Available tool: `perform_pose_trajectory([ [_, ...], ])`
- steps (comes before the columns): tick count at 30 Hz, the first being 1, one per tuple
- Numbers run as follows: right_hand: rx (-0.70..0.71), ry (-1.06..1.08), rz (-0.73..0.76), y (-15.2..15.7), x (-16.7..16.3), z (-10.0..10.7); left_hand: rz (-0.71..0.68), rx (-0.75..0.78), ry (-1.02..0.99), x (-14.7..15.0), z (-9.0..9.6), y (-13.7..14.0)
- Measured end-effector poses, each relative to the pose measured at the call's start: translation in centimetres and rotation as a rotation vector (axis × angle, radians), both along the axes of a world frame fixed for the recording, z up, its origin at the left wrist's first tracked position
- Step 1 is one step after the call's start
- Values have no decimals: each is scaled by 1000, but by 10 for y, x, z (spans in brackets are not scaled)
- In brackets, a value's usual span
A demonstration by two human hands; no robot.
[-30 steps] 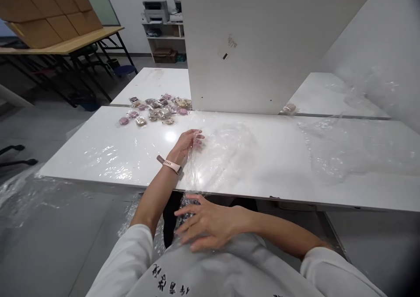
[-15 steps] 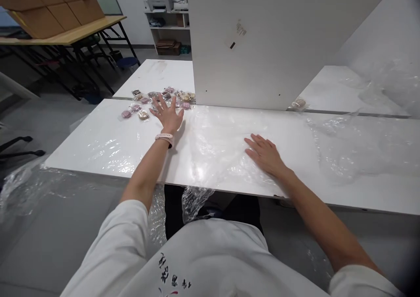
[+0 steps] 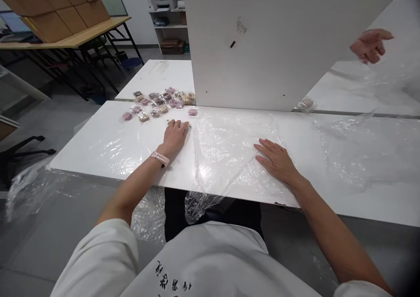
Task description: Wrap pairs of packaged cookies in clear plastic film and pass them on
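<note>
My left hand (image 3: pixel 176 135), with a pale pink band at the wrist, rests low over the white table, fingers curled down. Bits of a small wrapped snack show at its fingertips, the rest hidden beneath them. Just beyond lies a cluster of small snacks in clear wrappers (image 3: pixel 163 109), pink, tan and brown; one pink wrapped piece (image 3: pixel 192 112) sits apart on the right. Clear plastic film (image 3: pixel 226 144) is spread wrinkled across the table between my hands and hangs over the front edge. Flat on its right part lies my right hand (image 3: pixel 275 159), fingers stretched and holding nothing.
An upright white panel (image 3: pixel 249 61) stands along the table's far side. Another person's hand (image 3: pixel 370 45) shows beyond it at the right, above a second white table (image 3: pixel 348 91). One wrapped piece (image 3: pixel 306 103) lies by the panel's right edge. More film (image 3: pixel 357 152) covers the table's right part.
My left hand has come back from the cluster toward me, its spread fingers now curled. My right hand has shifted slightly right. Another person's hand has appeared at the upper right.
</note>
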State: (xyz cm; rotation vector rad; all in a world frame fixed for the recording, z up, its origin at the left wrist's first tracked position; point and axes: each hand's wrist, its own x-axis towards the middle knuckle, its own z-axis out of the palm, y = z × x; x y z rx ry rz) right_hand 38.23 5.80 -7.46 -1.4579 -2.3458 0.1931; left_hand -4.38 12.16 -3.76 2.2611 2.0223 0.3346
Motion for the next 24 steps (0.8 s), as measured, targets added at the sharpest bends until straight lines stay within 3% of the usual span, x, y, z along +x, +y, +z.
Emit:
perform_pose_trajectory([
  [7,50,160,-89,-2,22,-7,43,64,88,-20,9,-15],
  [14,37,194,-111,-4,22,-7,83,127,31,-24,-3,-29],
  [18,37,206,-117,-3,21,-5,218,213,-40,-20,9,-25],
  [21,48,224,-117,-2,21,-5,353,51,-224,-14,21,-10],
  [24,50,244,-115,-2,22,-5,375,-151,-264,2,22,7],
])
